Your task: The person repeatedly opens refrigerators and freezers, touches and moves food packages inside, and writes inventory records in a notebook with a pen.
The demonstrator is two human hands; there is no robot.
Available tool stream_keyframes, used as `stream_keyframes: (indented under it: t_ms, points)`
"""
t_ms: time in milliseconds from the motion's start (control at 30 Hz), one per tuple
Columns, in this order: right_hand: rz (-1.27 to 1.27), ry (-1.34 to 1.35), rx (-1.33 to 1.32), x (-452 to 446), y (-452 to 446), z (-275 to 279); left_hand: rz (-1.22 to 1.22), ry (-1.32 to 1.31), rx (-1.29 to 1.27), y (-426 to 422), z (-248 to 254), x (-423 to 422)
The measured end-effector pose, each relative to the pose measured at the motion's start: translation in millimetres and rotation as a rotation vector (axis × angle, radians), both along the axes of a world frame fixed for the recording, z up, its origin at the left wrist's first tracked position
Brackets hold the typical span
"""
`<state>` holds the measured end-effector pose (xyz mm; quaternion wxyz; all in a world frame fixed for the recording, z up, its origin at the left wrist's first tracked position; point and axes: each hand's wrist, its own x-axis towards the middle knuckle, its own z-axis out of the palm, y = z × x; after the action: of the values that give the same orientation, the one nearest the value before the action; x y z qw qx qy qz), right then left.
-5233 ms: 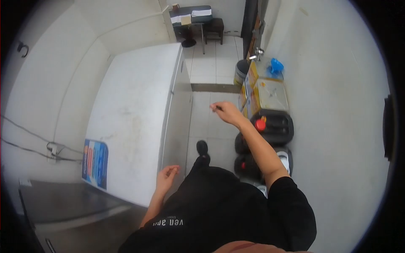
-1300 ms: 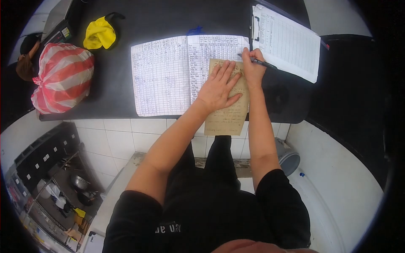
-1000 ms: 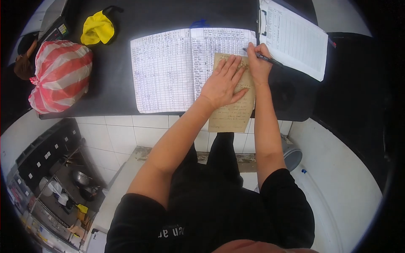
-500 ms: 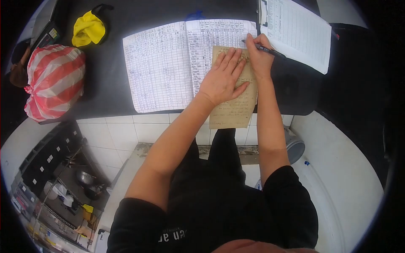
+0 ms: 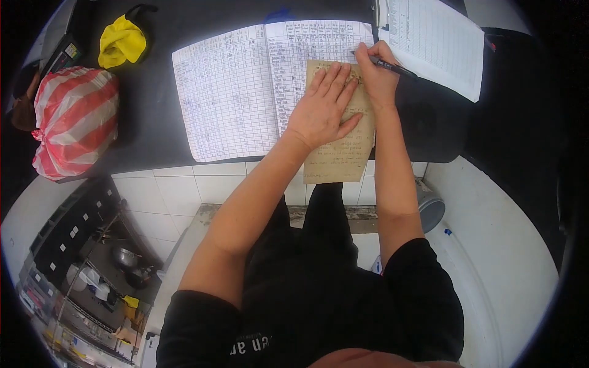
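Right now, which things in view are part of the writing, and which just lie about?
In use: pen, in the right hand; brown paper, under the left hand; open notebook.
Apparently lying about: striped bag; yellow item; clipboard.

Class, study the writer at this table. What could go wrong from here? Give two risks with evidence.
The brown sheet overhangs the near edge of the table under the flat left hand; it might slip off if that hand lifts.

It also covers part of the notebook's right page, so the pen in the right hand could mark the wrong row.
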<state>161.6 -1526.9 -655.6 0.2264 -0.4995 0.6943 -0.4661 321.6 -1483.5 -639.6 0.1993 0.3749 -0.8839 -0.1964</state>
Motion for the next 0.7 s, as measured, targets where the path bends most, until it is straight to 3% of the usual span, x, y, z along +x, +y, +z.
stream_keyframes:
  t_ms: [700]
  points:
    - [-0.058, -0.077, 0.019, 1.4, 0.6, 4.4, -0.007, -0.018, 0.038, -0.6, 1.7, -0.2]
